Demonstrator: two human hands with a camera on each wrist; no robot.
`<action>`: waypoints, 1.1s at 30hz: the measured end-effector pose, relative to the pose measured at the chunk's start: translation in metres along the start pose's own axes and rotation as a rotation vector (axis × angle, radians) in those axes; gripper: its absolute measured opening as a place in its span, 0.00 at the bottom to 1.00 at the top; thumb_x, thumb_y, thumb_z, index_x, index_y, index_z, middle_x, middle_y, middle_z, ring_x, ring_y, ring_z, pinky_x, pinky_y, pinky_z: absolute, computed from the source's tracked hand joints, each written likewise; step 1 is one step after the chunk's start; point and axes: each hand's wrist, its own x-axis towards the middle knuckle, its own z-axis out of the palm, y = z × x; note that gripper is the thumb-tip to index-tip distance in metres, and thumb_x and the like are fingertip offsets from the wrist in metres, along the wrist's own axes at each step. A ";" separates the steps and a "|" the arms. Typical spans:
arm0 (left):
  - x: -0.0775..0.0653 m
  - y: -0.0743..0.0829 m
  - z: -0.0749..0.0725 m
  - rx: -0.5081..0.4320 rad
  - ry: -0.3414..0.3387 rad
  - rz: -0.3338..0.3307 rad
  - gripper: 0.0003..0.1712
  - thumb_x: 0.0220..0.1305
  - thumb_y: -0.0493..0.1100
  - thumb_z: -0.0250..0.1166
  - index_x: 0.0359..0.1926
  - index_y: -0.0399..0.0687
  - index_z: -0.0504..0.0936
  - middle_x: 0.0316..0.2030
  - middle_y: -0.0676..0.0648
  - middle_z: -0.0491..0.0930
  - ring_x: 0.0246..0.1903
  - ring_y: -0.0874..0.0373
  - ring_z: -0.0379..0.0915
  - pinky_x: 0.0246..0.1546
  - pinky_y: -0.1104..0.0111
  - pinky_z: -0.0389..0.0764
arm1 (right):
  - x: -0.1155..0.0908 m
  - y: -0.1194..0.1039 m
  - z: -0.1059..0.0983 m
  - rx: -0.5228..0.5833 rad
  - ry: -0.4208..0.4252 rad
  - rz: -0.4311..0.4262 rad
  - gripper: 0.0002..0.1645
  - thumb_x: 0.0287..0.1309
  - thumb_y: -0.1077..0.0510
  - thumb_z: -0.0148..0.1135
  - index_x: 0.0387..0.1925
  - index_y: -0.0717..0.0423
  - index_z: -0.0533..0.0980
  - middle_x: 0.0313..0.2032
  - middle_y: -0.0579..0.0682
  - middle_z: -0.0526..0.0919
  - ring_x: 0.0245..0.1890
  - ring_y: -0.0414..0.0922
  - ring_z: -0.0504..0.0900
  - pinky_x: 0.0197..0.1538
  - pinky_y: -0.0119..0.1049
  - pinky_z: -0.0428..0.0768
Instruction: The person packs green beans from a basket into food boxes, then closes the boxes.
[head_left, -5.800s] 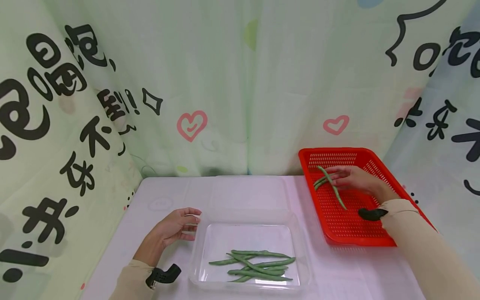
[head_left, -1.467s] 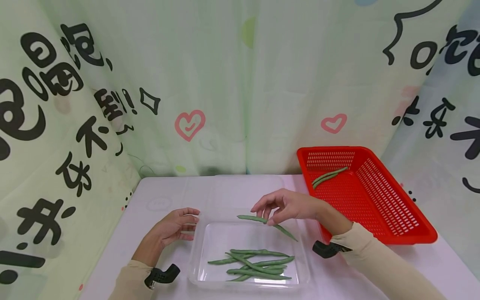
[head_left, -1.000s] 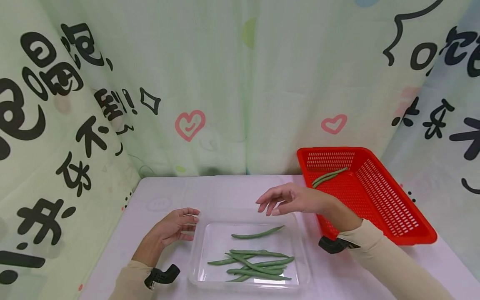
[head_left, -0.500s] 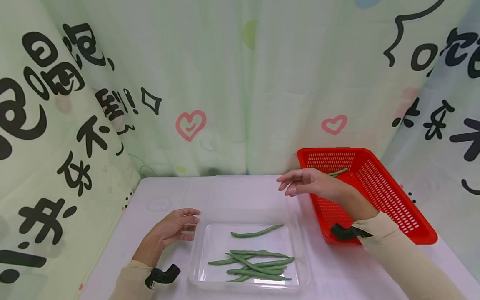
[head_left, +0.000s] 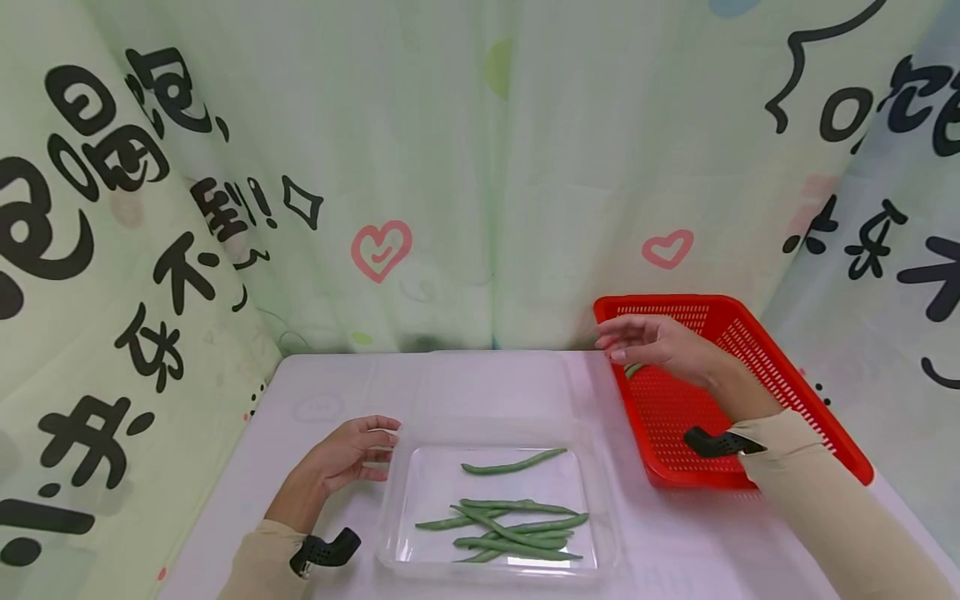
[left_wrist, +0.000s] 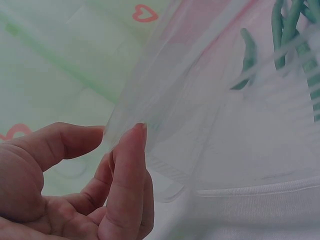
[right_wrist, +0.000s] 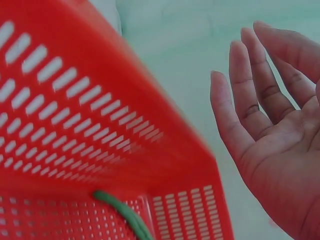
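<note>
"What do we have at the far left?"
"Our left hand [head_left: 352, 454], its fingers relaxed and loosely bent, right at the near-side wall of the clear container [head_left: 394, 508]; how firmly it touches, we cannot tell."
"And between our hands?"
"That container, on the bench [head_left: 450, 387]. A lone green bean [head_left: 514, 467] lies level with our left hand, and a crossed pile of beans [head_left: 513, 545] lies closer to us than either hand."
"Then our right hand [head_left: 663, 346]?"
"Its fingers are extended, holding nothing, above the red basket's [head_left: 780, 367] left edge. Below its thumb, a basket bean [head_left: 633, 369] partly shows."
</note>
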 end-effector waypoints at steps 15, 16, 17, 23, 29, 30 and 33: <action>0.002 -0.003 -0.001 -0.003 0.002 -0.008 0.26 0.70 0.39 0.63 0.64 0.31 0.69 0.45 0.42 0.78 0.41 0.51 0.76 0.38 0.62 0.86 | -0.003 0.042 -0.043 -0.027 0.090 0.056 0.32 0.69 0.58 0.63 0.70 0.62 0.66 0.59 0.59 0.80 0.53 0.43 0.83 0.52 0.38 0.84; 0.002 -0.003 -0.001 -0.003 0.003 -0.008 0.26 0.70 0.39 0.63 0.64 0.31 0.69 0.45 0.42 0.78 0.41 0.51 0.76 0.38 0.62 0.86 | -0.003 0.043 -0.045 -0.030 0.093 0.061 0.33 0.69 0.58 0.63 0.71 0.62 0.66 0.59 0.58 0.80 0.53 0.43 0.83 0.52 0.38 0.84; 0.002 -0.003 -0.001 0.000 0.001 -0.007 0.26 0.70 0.39 0.62 0.64 0.31 0.69 0.46 0.42 0.78 0.41 0.51 0.76 0.38 0.61 0.86 | -0.002 0.045 -0.046 -0.034 0.098 0.068 0.33 0.69 0.57 0.63 0.71 0.62 0.66 0.58 0.57 0.81 0.53 0.42 0.83 0.52 0.38 0.83; 0.001 -0.001 -0.002 -0.001 -0.004 -0.008 0.26 0.71 0.40 0.63 0.64 0.32 0.69 0.46 0.44 0.78 0.42 0.52 0.76 0.38 0.62 0.85 | -0.001 0.057 -0.054 -0.058 0.133 0.099 0.34 0.69 0.55 0.63 0.72 0.60 0.65 0.57 0.47 0.82 0.57 0.46 0.80 0.53 0.36 0.83; 0.000 -0.001 -0.001 0.003 0.003 -0.005 0.27 0.70 0.41 0.63 0.64 0.33 0.70 0.46 0.43 0.77 0.42 0.52 0.76 0.38 0.62 0.85 | 0.002 0.068 -0.059 -0.085 0.148 0.127 0.36 0.67 0.54 0.65 0.72 0.60 0.66 0.56 0.45 0.82 0.55 0.42 0.81 0.56 0.42 0.82; 0.001 -0.002 -0.001 0.005 0.006 -0.004 0.27 0.70 0.41 0.63 0.64 0.33 0.70 0.46 0.43 0.77 0.42 0.52 0.76 0.38 0.62 0.86 | 0.002 0.069 -0.060 -0.090 0.146 0.131 0.36 0.67 0.54 0.66 0.72 0.59 0.66 0.58 0.48 0.81 0.55 0.44 0.81 0.57 0.44 0.82; 0.001 -0.002 -0.001 0.010 0.013 0.000 0.27 0.70 0.41 0.63 0.64 0.32 0.69 0.46 0.42 0.77 0.41 0.51 0.76 0.38 0.61 0.86 | 0.004 0.073 -0.062 -0.113 0.150 0.150 0.36 0.66 0.55 0.67 0.72 0.57 0.67 0.64 0.57 0.76 0.60 0.51 0.78 0.60 0.50 0.80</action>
